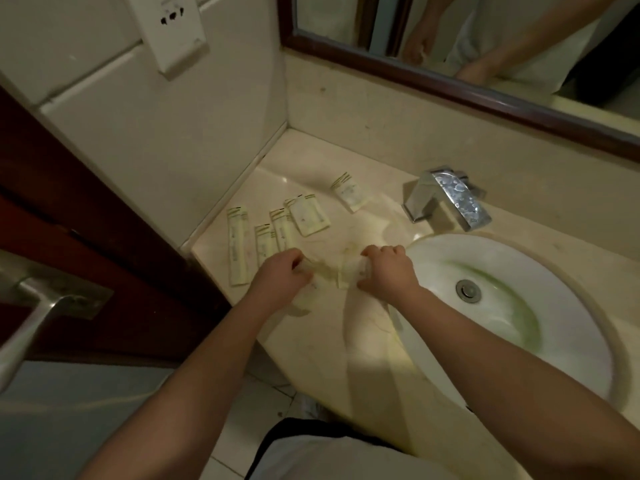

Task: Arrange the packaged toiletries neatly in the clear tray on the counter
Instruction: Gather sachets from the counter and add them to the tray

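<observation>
Several cream toiletry packets lie loose on the beige counter (363, 341) left of the sink: a long one (237, 249) nearest the wall, two narrow ones (265, 244) (284, 231), a wider one (310, 217) and one apart (349, 192) near the faucet. Closer to me, a clear tray (329, 271), faint and hard to make out, sits near the counter's front edge. My left hand (282, 277) grips its left end and my right hand (386, 268) grips its right end, fingers curled. What lies in the tray is unclear.
A white oval sink (502, 306) sits right of the tray, with a chrome faucet (450, 199) behind it. A mirror (450, 46) and backsplash stand at the rear, a tiled wall and dark wooden door (86, 237) with a metal handle on the left.
</observation>
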